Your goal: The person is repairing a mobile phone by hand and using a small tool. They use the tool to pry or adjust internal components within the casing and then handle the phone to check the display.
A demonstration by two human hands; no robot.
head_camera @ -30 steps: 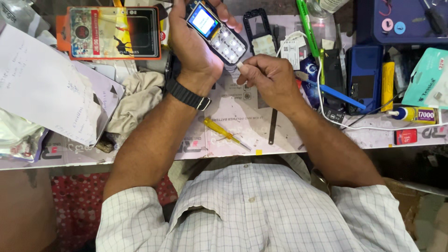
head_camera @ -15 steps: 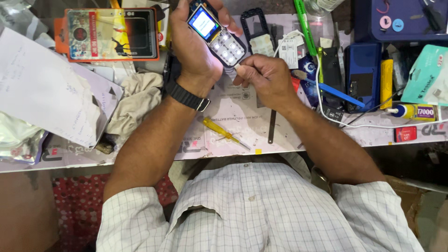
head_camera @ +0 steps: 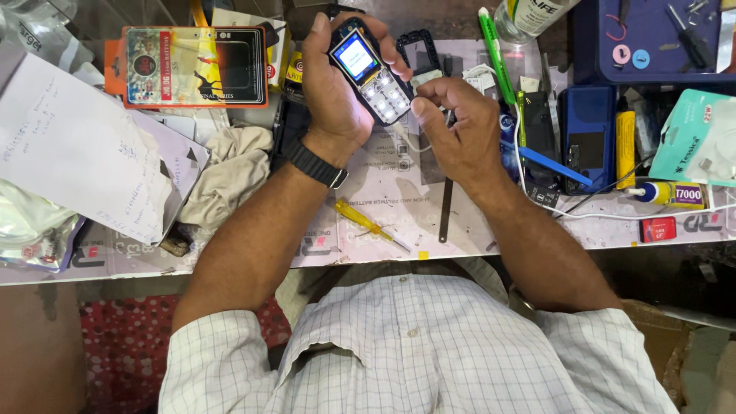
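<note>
My left hand (head_camera: pixel 337 84) grips a small black keypad phone (head_camera: pixel 369 70) above the workbench, its screen lit blue and white and its keys glowing. My right hand (head_camera: pixel 454 126) is beside the phone's lower end, with the thumb tip touching the edge near the keypad. It holds nothing that I can make out. A black watch (head_camera: pixel 316 164) is on my left wrist. A yellow-handled screwdriver (head_camera: pixel 369 224) lies on the bench below both hands, and a thin dark metal tool (head_camera: pixel 446 207) lies next to it.
An orange and black card package (head_camera: pixel 195 65) and white papers (head_camera: pixel 73 146) lie at the left, with a beige cloth (head_camera: pixel 230 172). At the right are a green pen (head_camera: pixel 497 54), a dark blue phone (head_camera: pixel 587 138), a blue tray (head_camera: pixel 652 38), a glue tube (head_camera: pixel 675 193) and white cable (head_camera: pixel 613 211).
Both hands have shifted slightly with the phone. My right hand moved from the phone's lower end up to its side by the keypad.
</note>
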